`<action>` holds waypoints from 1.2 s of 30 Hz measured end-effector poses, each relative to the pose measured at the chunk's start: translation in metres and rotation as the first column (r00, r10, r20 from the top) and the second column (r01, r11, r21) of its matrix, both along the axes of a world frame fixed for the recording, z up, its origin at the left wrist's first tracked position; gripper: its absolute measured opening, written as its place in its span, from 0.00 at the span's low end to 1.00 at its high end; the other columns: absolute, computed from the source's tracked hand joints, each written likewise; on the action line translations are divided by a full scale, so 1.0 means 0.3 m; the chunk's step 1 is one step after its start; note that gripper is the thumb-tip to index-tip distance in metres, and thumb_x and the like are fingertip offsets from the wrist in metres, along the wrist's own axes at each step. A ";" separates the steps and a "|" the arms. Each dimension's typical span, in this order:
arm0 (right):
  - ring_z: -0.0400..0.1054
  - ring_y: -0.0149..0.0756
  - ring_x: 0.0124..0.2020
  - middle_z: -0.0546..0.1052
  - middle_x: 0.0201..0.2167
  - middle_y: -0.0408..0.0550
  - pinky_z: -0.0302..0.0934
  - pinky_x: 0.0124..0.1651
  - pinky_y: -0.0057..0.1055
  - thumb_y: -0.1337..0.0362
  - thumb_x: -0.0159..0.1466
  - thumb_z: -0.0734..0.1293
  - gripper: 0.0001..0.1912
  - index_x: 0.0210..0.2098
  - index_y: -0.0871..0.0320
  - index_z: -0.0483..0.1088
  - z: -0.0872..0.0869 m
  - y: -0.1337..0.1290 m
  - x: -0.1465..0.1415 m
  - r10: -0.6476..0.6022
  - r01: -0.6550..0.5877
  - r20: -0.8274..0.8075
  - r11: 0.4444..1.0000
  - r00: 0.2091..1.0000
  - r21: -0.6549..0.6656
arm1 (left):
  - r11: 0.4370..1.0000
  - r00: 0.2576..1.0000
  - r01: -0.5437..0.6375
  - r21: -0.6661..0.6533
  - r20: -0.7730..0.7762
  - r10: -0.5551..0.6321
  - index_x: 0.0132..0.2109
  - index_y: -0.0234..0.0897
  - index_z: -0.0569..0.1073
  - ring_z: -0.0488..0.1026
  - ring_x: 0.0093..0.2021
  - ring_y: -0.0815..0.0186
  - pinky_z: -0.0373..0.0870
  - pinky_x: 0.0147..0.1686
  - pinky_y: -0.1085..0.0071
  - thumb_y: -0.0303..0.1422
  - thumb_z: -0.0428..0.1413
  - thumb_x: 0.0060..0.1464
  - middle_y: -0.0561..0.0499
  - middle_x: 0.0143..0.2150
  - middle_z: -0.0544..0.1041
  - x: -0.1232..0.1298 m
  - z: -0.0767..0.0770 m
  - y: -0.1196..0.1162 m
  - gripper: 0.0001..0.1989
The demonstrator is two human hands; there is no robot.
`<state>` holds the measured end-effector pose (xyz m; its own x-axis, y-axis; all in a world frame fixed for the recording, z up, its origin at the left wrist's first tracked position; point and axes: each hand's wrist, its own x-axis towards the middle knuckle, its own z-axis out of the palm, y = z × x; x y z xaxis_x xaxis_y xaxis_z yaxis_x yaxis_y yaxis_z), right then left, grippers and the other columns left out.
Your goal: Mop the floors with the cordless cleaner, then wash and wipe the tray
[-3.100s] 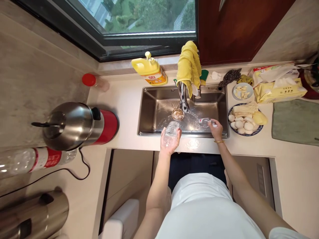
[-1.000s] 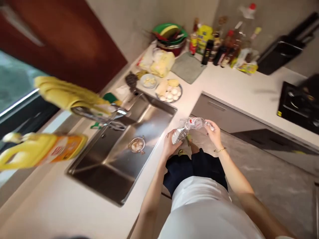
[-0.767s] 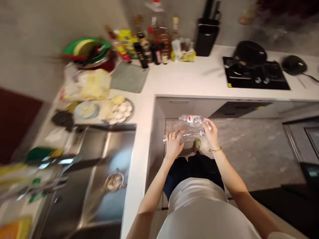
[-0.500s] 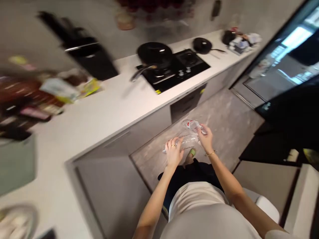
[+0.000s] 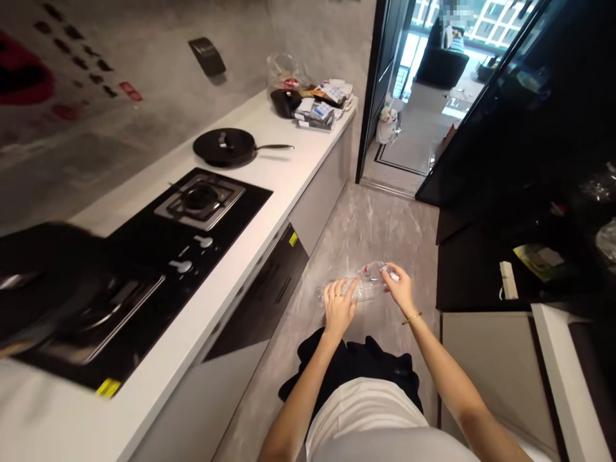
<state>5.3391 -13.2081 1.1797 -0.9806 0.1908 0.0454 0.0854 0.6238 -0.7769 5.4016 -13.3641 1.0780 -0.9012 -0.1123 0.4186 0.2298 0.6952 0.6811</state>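
My left hand [image 5: 339,307] is wrapped over a clear plastic bottle [image 5: 367,293] held sideways in front of my waist. A second clear bottle [image 5: 371,270], with a bit of red on it, is pinched by one end in my right hand [image 5: 399,288]. The two bottles lie close together, one just above the other, and I cannot tell whether they touch. Both look see-through, with the floor showing behind them. My fingers cover part of each.
On my left runs a white counter [image 5: 202,333] with a black gas stove [image 5: 144,256], a blurred dark wok [image 5: 43,282] and a lidded pan [image 5: 224,146]. Boxes and packets [image 5: 317,110] sit at its far end. A doorway ahead leads to another room. Dark cabinets [image 5: 510,160] stand right.
My view has swung right and forward along the counter, bringing the doorway into sight and taking the knife block out of it. Both hands still hold the bottles.
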 end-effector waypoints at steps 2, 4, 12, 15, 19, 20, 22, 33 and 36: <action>0.71 0.36 0.28 0.77 0.37 0.52 0.70 0.22 0.30 0.46 0.52 0.70 0.30 0.46 0.61 0.74 0.001 -0.013 -0.219 -0.019 0.023 0.046 0.997 0.999 -0.079 | 1.000 0.999 0.024 -0.009 -0.031 -0.024 0.58 0.43 0.70 0.64 0.55 0.53 0.55 0.59 0.51 0.28 0.56 0.53 0.42 0.54 0.70 -0.238 0.000 -0.027 0.24; 0.72 0.36 0.25 0.77 0.34 0.50 0.71 0.23 0.32 0.46 0.50 0.71 0.30 0.44 0.61 0.74 0.017 -0.029 -0.445 -0.050 0.057 0.065 0.991 0.997 -0.119 | 0.999 0.997 0.041 -0.023 -0.064 -0.042 0.59 0.44 0.69 0.64 0.55 0.53 0.56 0.59 0.51 0.27 0.55 0.53 0.42 0.54 0.70 -0.488 0.016 -0.056 0.25; 0.67 0.32 0.17 0.78 0.31 0.51 0.66 0.19 0.30 0.45 0.49 0.72 0.34 0.47 0.63 0.73 0.215 0.050 -1.250 -0.335 0.325 -0.034 0.932 0.942 -0.163 | 0.953 0.936 0.263 -0.153 -0.198 -0.290 0.61 0.50 0.66 0.63 0.56 0.56 0.56 0.59 0.52 0.25 0.54 0.54 0.45 0.56 0.68 -1.478 0.257 -0.026 0.28; 0.67 0.31 0.17 0.78 0.30 0.50 0.65 0.19 0.29 0.46 0.47 0.73 0.35 0.47 0.63 0.73 0.282 0.162 -1.534 -0.449 0.425 -0.069 0.876 0.891 -0.227 | 0.913 0.900 0.366 -0.182 -0.180 -0.397 0.62 0.49 0.64 0.62 0.58 0.56 0.54 0.60 0.51 0.26 0.54 0.55 0.45 0.57 0.68 -1.832 0.346 0.086 0.29; 0.65 0.30 0.16 0.77 0.28 0.49 0.63 0.18 0.28 0.45 0.47 0.73 0.35 0.47 0.63 0.74 0.368 0.330 -1.969 -0.504 0.470 -0.114 0.852 0.856 -0.233 | 0.883 0.879 0.438 -0.171 -0.125 -0.460 0.62 0.46 0.63 0.61 0.59 0.55 0.51 0.62 0.50 0.26 0.55 0.53 0.44 0.57 0.67 -2.308 0.440 0.266 0.29; 0.65 0.30 0.16 0.77 0.27 0.48 0.63 0.18 0.28 0.45 0.47 0.73 0.35 0.47 0.63 0.74 0.397 0.366 -2.089 -0.495 0.464 -0.118 0.859 0.861 -0.218 | 0.881 0.879 0.444 -0.161 -0.110 -0.464 0.62 0.46 0.63 0.61 0.59 0.55 0.50 0.63 0.49 0.26 0.55 0.53 0.44 0.57 0.67 -2.426 0.464 0.304 0.29; 0.66 0.31 0.17 0.77 0.27 0.48 0.64 0.19 0.29 0.45 0.47 0.73 0.35 0.46 0.63 0.74 0.468 0.423 -2.335 -0.469 0.446 -0.118 0.877 0.875 -0.180 | 0.886 0.887 0.443 -0.136 -0.078 -0.455 0.61 0.45 0.64 0.62 0.58 0.55 0.50 0.63 0.49 0.28 0.57 0.52 0.45 0.57 0.68 -2.654 0.519 0.364 0.29; 0.66 0.31 0.18 0.78 0.29 0.50 0.62 0.19 0.28 0.43 0.51 0.69 0.33 0.47 0.61 0.75 0.740 0.460 -3.704 -0.147 0.147 -0.039 0.989 0.988 -0.001 | 0.979 0.979 0.205 0.005 0.012 -0.205 0.60 0.44 0.65 0.62 0.59 0.54 0.50 0.63 0.49 0.29 0.59 0.51 0.44 0.58 0.68 -3.866 0.712 0.453 0.29; 0.67 0.35 0.17 0.76 0.21 0.46 0.63 0.20 0.30 0.42 0.50 0.69 0.35 0.48 0.60 0.74 0.763 0.500 -4.086 -0.123 0.123 -0.007 0.992 0.992 -0.007 | 0.978 0.978 0.207 0.008 -0.012 -0.207 0.60 0.44 0.66 0.62 0.59 0.54 0.49 0.63 0.48 0.28 0.58 0.51 0.44 0.57 0.69 -4.259 0.731 0.486 0.28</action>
<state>4.1133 -13.0582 1.4087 -0.9494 0.3099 0.0510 0.1550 0.6038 -0.7819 4.1238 -13.2183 1.2972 -0.9004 0.0725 0.4289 0.3761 0.6254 0.6837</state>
